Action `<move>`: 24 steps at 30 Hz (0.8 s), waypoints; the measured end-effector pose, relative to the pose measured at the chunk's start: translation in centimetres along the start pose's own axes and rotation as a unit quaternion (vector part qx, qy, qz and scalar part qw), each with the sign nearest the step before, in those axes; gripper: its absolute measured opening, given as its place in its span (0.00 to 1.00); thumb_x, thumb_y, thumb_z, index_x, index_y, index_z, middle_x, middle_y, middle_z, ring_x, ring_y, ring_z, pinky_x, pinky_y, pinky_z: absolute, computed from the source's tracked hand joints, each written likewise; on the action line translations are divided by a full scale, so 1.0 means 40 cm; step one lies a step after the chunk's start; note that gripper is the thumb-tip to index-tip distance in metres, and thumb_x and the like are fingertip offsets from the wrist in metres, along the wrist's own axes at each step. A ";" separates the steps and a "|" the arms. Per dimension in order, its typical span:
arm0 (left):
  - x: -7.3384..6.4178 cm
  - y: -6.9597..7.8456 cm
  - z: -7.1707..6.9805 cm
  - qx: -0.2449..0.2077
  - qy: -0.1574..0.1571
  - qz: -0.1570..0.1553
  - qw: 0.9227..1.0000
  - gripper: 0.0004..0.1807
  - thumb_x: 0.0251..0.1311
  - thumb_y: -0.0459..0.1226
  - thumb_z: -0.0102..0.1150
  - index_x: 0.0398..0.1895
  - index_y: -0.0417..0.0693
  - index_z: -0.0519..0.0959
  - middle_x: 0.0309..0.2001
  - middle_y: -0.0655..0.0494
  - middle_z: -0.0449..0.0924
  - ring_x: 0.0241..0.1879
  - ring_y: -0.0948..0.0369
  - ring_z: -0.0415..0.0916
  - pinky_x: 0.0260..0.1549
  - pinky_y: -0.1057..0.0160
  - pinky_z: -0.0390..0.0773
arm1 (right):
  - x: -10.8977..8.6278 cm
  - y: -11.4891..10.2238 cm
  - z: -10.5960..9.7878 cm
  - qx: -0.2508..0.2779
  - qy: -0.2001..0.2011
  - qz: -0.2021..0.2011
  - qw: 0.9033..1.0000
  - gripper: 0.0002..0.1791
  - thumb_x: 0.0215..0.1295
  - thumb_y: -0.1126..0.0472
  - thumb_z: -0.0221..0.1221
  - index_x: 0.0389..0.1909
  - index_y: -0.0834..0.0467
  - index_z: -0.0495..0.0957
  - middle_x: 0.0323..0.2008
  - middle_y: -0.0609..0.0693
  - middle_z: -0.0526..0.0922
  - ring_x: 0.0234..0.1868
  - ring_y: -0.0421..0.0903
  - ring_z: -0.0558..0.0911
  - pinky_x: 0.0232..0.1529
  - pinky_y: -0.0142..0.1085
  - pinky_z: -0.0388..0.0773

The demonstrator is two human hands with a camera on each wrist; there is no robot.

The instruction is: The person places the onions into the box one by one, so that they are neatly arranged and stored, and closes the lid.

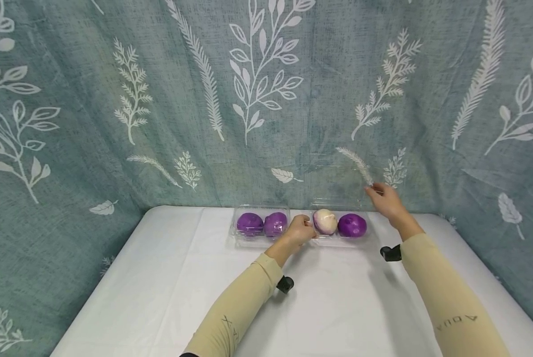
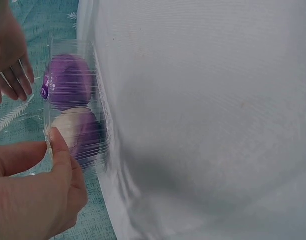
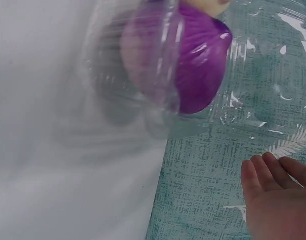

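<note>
My left hand (image 1: 299,229) pinches the near-left edge of a clear plastic box (image 1: 340,241) between thumb and fingers. Side by side in that box lie a white-and-purple onion-shaped item (image 1: 324,221) and a shiny purple one (image 1: 352,225) with a small pointed tip. The box's transparent lid (image 1: 335,203) stands raised at the back, against the curtain. Beside the lid's right end is my right hand (image 1: 384,201). In the right wrist view, the right hand (image 3: 277,200) has extended fingers and nothing shows in its grasp.
Left of my left hand sits a second clear plastic box (image 1: 261,242) with two purple onion-shaped items (image 1: 250,224). Both boxes are near the back edge of the white table (image 1: 168,277). A green leaf-patterned curtain (image 1: 168,119) hangs behind and beside it.
</note>
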State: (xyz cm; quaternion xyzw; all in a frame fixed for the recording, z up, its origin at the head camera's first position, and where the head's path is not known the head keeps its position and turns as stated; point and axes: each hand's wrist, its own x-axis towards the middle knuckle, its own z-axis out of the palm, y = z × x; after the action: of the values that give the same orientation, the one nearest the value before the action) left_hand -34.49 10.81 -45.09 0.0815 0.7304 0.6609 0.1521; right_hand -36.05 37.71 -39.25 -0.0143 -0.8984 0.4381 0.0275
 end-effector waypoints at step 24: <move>0.004 0.003 0.001 0.002 -0.006 0.002 1.000 0.36 0.56 0.15 0.52 0.71 0.21 0.59 0.57 0.34 0.70 0.46 0.52 0.77 0.52 0.61 0.83 | -0.031 -0.004 -0.026 0.060 0.006 0.000 0.998 0.47 0.81 0.36 0.23 0.74 0.75 0.55 0.73 0.74 0.60 0.75 0.68 0.59 0.73 0.60 0.64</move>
State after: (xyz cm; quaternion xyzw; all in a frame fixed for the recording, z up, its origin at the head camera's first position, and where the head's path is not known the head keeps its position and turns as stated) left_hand -34.63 10.90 -44.97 0.0871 0.7309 0.6590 0.1547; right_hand -34.73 38.37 -38.55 -0.0151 -0.8702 0.4913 0.0335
